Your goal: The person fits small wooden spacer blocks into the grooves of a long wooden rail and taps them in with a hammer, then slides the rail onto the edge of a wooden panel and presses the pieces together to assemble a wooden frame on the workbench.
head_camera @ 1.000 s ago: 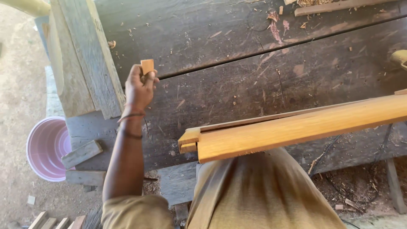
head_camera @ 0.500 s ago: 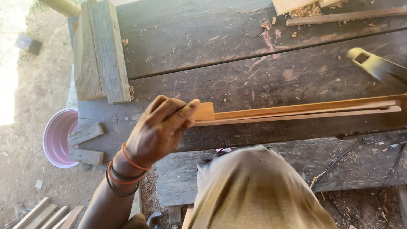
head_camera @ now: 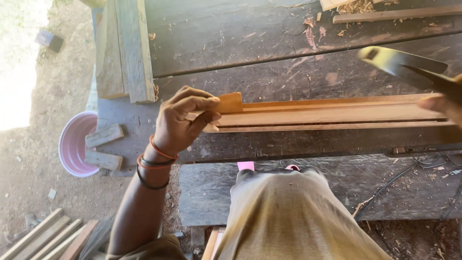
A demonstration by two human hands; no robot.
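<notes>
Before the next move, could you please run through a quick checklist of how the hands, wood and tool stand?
1. Left hand pinches small orange-brown wooden block: ok.
2. Block sits at the end of long grooved orange wooden moulding: ok.
3. Moulding lies flat on dark weathered plank workbench: ok.
4. Right hand grips blurred dark metal tool: cannot tell.
5. Left fingers apart from tool: ok.

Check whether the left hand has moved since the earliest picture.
Yes. The left hand has come down from the crack between the dark bench planks and now pinches a small wood block at the end of the grooved moulding.
</notes>
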